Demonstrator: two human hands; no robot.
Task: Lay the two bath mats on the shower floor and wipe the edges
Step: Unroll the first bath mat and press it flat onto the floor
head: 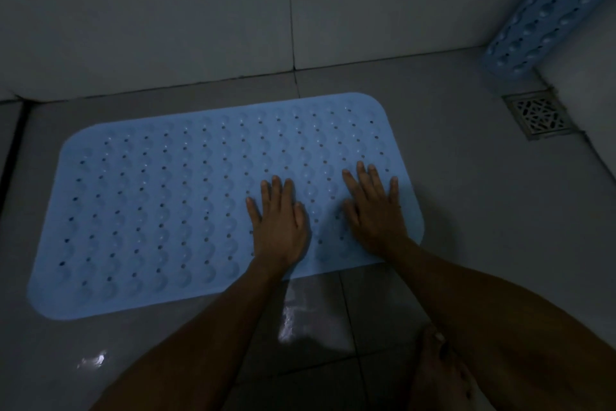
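1. Presently, both hands are laid flat with fingers spread on the blue bath mat [160, 210] that lies on the shower floor [483, 210]; nothing is pinched or gripped.
2. The left hand [280, 227] is pressed near the mat's middle, and the right hand [375, 210] is pressed close to the mat's right end, the two just apart.
3. The mat's long axis runs crosswise to the forearms, so most of its length stretches away to the left of the left hand (that stretch is not being touched).
4. A second mat [546, 11] is seen leaning upright against the wall, up and to the right of the right hand and well apart from it; the right hand is judged the nearer for fetching it.
5. Between that mat and the right hand a floor drain [538, 115] is set, which probably should not be covered.
6. Counted: two mats, one laid and one not yet laid; two hands; one drain. No wiping cloth is visible.
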